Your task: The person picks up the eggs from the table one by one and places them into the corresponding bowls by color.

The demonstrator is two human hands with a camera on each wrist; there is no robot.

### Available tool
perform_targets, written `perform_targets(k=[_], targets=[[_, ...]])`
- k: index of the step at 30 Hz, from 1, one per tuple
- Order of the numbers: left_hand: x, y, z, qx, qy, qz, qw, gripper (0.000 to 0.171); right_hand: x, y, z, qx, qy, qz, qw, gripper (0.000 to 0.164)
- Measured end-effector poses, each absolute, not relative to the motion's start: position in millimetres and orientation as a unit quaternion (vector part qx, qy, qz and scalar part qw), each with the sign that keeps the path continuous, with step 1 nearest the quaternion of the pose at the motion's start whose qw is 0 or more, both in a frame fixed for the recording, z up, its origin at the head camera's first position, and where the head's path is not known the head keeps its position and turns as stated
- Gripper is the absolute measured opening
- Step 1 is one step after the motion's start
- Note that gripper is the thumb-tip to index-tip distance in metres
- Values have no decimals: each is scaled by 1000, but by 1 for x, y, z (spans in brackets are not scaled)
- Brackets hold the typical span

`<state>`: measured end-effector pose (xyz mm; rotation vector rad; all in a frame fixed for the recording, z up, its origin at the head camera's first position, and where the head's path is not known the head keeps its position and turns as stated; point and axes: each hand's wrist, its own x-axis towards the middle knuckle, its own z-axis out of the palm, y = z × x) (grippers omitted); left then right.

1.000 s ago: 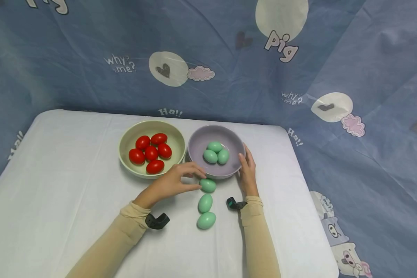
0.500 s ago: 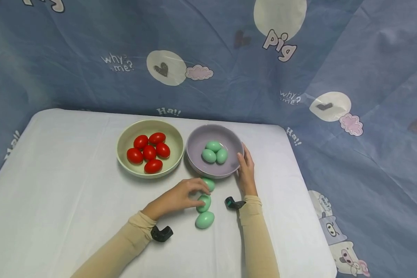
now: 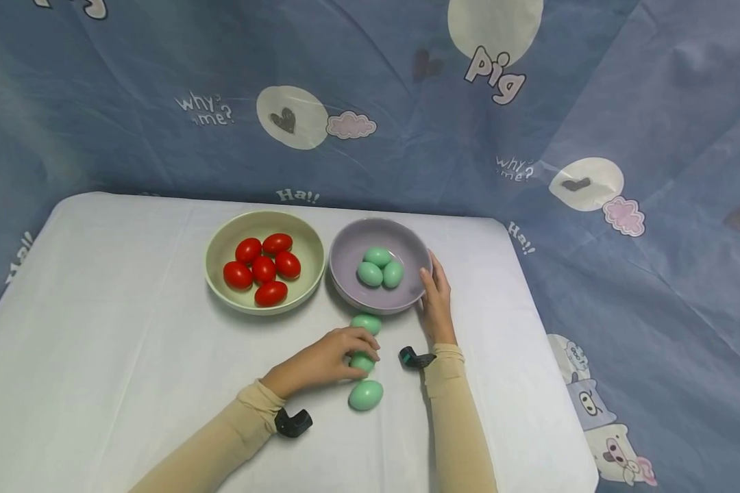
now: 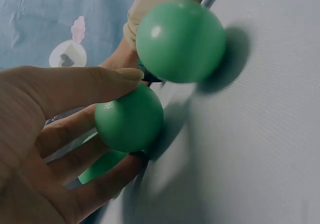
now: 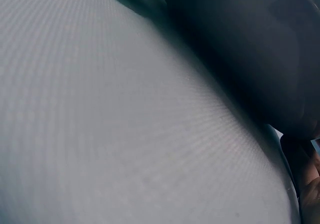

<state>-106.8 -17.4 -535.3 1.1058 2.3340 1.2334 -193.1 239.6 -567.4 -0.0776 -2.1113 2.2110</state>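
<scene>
In the head view, three green toy eggs lie in a row on the white table. My left hand [image 3: 333, 357] pinches the middle egg [image 3: 361, 363], its thumb on one side and fingers curled round the other. In the left wrist view, thumb and fingertips rest against this egg [image 4: 129, 120]. The nearest egg [image 3: 366, 396] lies just in front; the farthest egg [image 3: 367, 323] sits by the bowl's base. My right hand [image 3: 439, 307] grips the right side of the purple bowl [image 3: 410, 245], thumb over the rim. Inside it are three green eggs [image 3: 377, 257].
Left of the purple bowl stands a pale green bowl [image 3: 218, 263] with several red, tomato-like pieces [image 3: 264, 270]. A blue printed cloth [image 3: 407, 164] hangs behind the table [image 3: 129, 308]. Black wrist cameras [image 3: 292, 423] sit on both forearms.
My left hand has moved from the farthest egg toward me to the middle one, and its fingers have closed round it. The right hand stays on the purple bowl.
</scene>
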Motion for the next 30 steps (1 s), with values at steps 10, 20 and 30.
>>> perform_targets(k=[10, 20, 30], targets=[[-105, -15, -532, 382, 812, 419, 138, 26, -193, 241, -566, -21, -698, 714, 44, 54], [-104, -15, -532, 384, 815, 413, 132, 26, -193, 242, -567, -25, -691, 722, 42, 54], [-107, -19, -528, 382, 800, 442, 139, 27, -193, 240, -566, -22, -683, 729, 42, 54]])
